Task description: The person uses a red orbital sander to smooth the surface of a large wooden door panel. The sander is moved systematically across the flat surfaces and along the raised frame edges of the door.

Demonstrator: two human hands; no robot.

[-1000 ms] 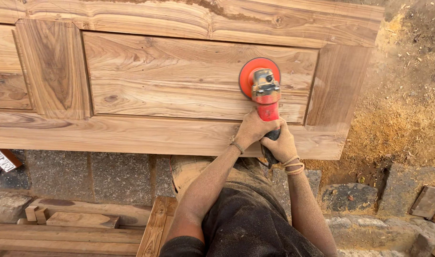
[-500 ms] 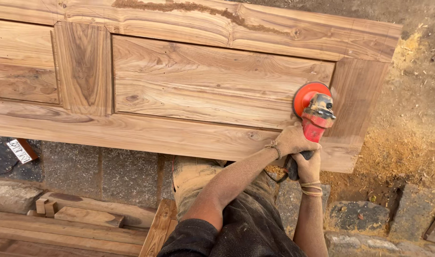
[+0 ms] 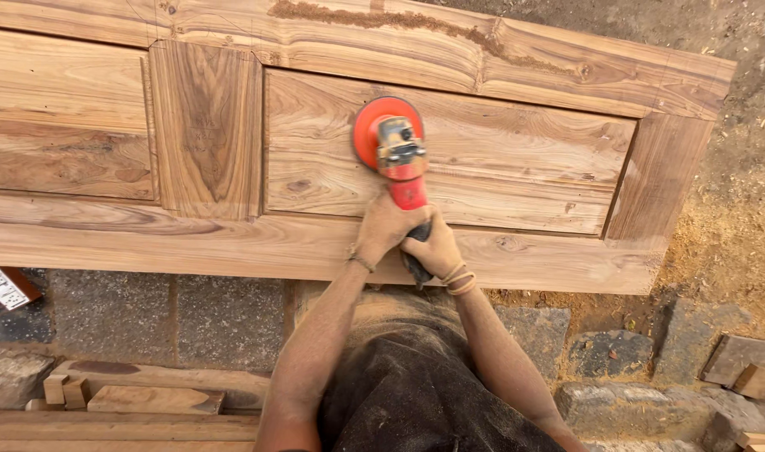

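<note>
Sander [image 3: 393, 149] at frame centre, red body, orange disc flat on door [image 3: 500, 180] panel. Left hand [image 3: 385, 228] wrapped tight round sander handle; right hand [image 3: 433, 249] clamped just behind it, near lower rail. Judgement: keep disc flat, follow grain, light even pressure, avoid digging panel edges. Door: bare wood, strong wavy grain, raised rails, recessed panels, sawdust streak along top. Rough grey stone blocks [image 3: 106, 322] below; wood offcuts [image 3: 152, 400] lower left; sawdust-strewn ground at right.
</note>
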